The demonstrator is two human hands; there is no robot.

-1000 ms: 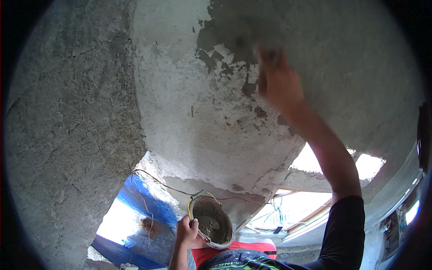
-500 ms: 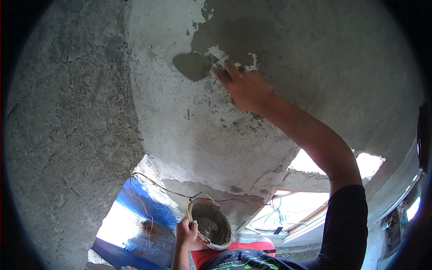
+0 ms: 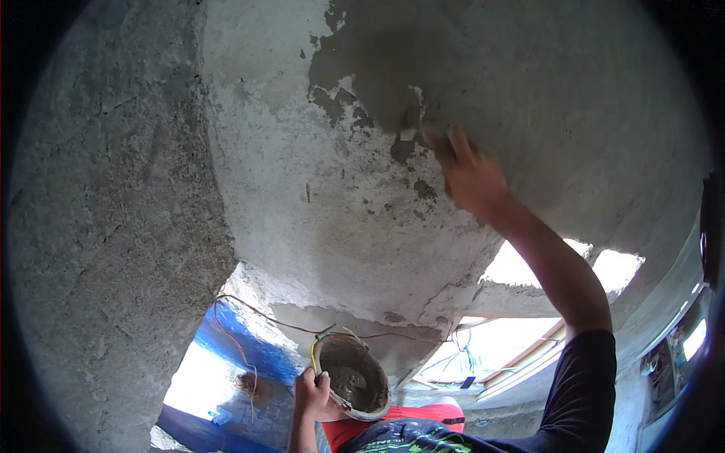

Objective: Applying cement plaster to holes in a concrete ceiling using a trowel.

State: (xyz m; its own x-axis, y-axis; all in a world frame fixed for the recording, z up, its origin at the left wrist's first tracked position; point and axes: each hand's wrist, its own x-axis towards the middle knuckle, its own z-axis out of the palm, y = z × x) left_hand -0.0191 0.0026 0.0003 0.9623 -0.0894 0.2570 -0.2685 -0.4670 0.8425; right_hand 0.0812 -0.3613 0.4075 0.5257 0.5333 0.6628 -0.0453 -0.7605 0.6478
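**Hand-Applying Wet Plaster to the Overhead Surface**

Fingers (image 3: 445,147) of our right hand (image 3: 470,177) are extended and pressed flat against the ceiling (image 3: 317,211), at the lower edge of the dark wet plaster patch (image 3: 393,83); we cannot tell whether a tool lies beneath them. Our left hand (image 3: 310,392) is closed around the rim of the mortar pan (image 3: 353,376), held low and well apart from the work area, with grey mix visible inside.

We judge the step in hand to be spreading fresh mix across the bare, lighter surface. The next move calls for firm, even pressure along the ragged patch edge, then a return to the pan for more material.

Compared with half a second ago, our right hand sits further right and lower on the ceiling. The pan remains in much the same place.
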